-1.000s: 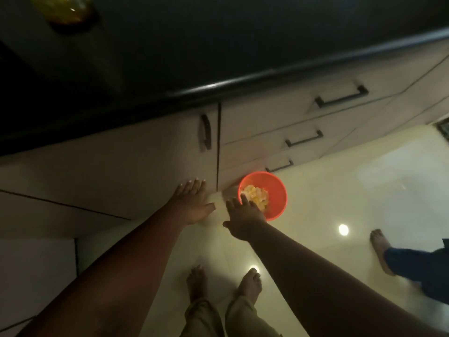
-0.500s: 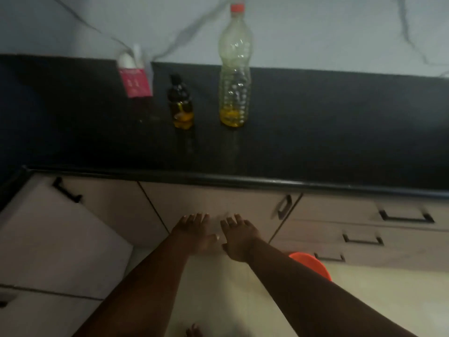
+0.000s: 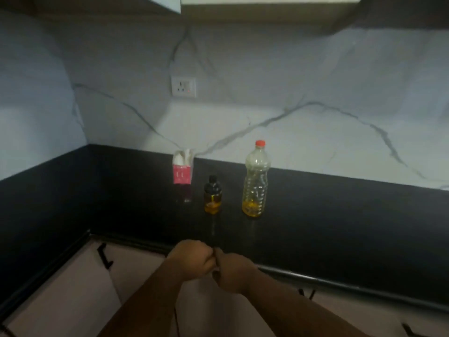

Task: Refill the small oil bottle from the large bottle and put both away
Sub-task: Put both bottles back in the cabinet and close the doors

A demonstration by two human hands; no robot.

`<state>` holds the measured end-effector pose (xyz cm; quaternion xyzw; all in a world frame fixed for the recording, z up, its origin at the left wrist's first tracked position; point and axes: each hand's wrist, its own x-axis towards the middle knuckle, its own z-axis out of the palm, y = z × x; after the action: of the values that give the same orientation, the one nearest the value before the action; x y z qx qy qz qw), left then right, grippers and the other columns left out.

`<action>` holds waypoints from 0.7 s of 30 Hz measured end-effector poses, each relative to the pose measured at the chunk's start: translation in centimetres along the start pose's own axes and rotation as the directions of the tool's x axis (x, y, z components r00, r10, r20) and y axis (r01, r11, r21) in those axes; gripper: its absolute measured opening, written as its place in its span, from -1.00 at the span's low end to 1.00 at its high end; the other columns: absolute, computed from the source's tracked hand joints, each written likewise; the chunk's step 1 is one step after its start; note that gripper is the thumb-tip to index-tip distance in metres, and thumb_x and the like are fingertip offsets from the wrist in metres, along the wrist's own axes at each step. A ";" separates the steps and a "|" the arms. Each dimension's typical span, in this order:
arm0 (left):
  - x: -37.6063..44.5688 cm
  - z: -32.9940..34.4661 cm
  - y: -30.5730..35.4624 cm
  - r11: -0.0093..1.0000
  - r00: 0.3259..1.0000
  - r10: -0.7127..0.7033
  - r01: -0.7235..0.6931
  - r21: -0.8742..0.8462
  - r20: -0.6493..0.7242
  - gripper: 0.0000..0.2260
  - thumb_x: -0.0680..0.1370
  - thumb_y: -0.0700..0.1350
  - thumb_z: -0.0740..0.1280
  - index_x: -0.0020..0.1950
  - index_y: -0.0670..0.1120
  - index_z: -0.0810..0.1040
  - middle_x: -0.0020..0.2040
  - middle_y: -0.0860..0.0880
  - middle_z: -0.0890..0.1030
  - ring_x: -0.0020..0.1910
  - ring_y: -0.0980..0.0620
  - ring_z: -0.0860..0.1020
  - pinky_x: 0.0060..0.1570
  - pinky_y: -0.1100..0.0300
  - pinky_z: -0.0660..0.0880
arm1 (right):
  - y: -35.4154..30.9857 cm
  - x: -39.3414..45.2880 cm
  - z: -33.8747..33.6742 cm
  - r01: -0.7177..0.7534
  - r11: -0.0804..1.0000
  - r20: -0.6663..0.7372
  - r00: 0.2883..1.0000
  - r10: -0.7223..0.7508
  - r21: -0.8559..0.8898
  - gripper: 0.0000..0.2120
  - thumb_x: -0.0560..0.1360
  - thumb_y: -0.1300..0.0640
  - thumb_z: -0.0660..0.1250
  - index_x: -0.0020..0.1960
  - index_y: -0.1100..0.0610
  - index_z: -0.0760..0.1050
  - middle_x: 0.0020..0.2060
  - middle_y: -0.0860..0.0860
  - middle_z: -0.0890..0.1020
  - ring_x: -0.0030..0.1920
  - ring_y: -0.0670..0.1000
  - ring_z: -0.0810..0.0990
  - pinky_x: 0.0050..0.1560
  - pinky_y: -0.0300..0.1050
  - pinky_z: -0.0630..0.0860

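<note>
A small oil bottle [image 3: 212, 197] with a dark cap stands upright on the black counter [image 3: 315, 215], a little yellow oil in its bottom. To its right stands the large clear plastic bottle [image 3: 256, 181] with a red cap, also upright, with a shallow layer of oil. My left hand [image 3: 192, 260] and my right hand [image 3: 232, 269] are close together at the counter's front edge, below the bottles. Both have curled fingers, touch each other and hold nothing that I can see. Neither hand touches a bottle.
A pink and white packet [image 3: 182, 170] stands left of the small bottle, near the marble wall. A wall socket [image 3: 183, 87] sits above it. Cabinet doors with black handles [image 3: 105, 256] run under the counter. An upper cabinet [image 3: 267, 8] hangs overhead.
The view has swung up from the floor and the orange bowl to the counter. My hands rose from the cabinet front to the counter edge, and their spread fingers have curled.
</note>
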<state>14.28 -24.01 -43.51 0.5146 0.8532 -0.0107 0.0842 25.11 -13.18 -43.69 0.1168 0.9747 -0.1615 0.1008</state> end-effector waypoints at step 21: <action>5.3 -11.8 -0.6 1.000 0.901 -0.022 0.027 0.007 -0.432 -0.43 0.60 0.26 0.13 0.55 0.04 0.27 0.60 -0.02 0.19 0.57 -0.05 0.12 0.52 -0.07 0.05 | 1.6 1.7 -12.8 -0.157 0.965 -0.410 0.910 0.059 -0.210 -0.26 0.58 -0.03 0.20 0.56 -0.01 -0.22 0.57 0.06 -0.10 0.55 0.14 -0.11 0.49 0.16 -0.02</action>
<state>9.81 -18.40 -32.75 0.4940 0.8570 0.0969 -0.1105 21.86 -7.03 -32.71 0.1886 0.9789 -0.0103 -0.0786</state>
